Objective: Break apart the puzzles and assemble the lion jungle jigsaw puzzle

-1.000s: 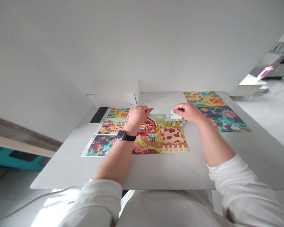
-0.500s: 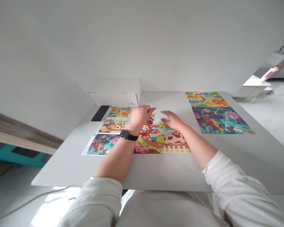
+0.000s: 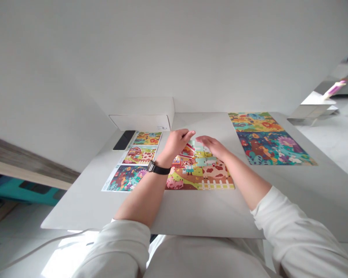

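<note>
A colourful farm jigsaw puzzle (image 3: 200,173) with a red barn, a spotted cow and a white fence lies in the middle of the white table (image 3: 197,210). My left hand (image 3: 176,142), with a black watch at the wrist, rests on the puzzle's upper left part, fingers loosely curled and pointing right. My right hand (image 3: 213,146) lies flat on the puzzle's top edge, fingers stretched out over the pale upper pieces. The two hands nearly meet, fingertips a short gap apart. Nothing shows in either hand.
A reference sheet (image 3: 132,162) with three small pictures lies left of the puzzle, a black phone (image 3: 123,139) beyond it. A white box (image 3: 143,114) stands at the back against the wall. Two finished puzzles (image 3: 266,137) lie at the right.
My right hand carried a pale green piece from the puzzle's upper right corner leftwards and now lies flat on the top edge, fingers spread. My left hand stayed almost in place.
</note>
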The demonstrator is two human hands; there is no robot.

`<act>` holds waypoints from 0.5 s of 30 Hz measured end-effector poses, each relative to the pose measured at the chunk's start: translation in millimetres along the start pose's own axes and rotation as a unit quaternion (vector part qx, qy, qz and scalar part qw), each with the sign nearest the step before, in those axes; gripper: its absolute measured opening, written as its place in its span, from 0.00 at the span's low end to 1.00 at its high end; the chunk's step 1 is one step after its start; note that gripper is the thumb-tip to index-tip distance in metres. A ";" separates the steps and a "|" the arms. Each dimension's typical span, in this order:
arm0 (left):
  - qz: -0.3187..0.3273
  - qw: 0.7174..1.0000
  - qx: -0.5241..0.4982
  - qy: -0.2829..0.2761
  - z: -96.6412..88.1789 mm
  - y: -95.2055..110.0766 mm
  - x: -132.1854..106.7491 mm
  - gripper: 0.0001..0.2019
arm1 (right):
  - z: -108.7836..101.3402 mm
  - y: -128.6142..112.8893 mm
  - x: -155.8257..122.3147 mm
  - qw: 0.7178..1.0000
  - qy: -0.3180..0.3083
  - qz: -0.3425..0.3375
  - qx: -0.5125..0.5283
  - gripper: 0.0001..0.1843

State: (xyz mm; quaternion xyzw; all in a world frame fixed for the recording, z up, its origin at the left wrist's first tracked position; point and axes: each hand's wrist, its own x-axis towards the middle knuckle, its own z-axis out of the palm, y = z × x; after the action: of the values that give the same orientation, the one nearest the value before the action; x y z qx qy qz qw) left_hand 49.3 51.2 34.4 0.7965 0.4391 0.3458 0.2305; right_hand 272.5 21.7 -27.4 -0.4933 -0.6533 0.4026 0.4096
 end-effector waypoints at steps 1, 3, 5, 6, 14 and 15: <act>-0.010 1.000 -0.009 -0.006 3.8 -2.0 0.0 0.28 | 1.6 -3.7 -2.1 0.996 -0.025 0.023 0.083 0.26; -0.021 0.999 -0.024 -0.010 11.1 -5.9 -0.5 0.29 | 5.2 -9.9 -6.4 0.976 -0.091 0.066 0.188 0.29; -0.027 0.998 -0.046 -0.012 16.7 -8.0 -1.3 0.29 | 8.5 -13.4 -9.8 0.964 -0.133 0.080 0.217 0.28; -0.028 0.998 -0.058 -0.015 18.7 -8.4 -1.7 0.29 | 9.8 -14.2 -10.9 0.962 -0.142 0.078 0.219 0.27; -0.028 0.999 0.019 -0.025 19.1 -13.9 -2.8 0.27 | -0.5 -11.5 -12.9 0.964 -0.093 0.134 0.208 0.27; -0.029 0.999 0.032 -0.023 18.9 -15.2 -2.8 0.27 | -3.0 -10.8 -13.0 0.965 -0.086 0.140 0.205 0.27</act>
State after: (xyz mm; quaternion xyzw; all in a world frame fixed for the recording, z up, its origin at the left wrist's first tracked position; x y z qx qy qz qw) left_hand 54.3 55.3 10.8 0.7981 0.4674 0.3067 0.2248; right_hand 274.3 7.3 -18.1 -0.4489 -0.5141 0.6222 0.3834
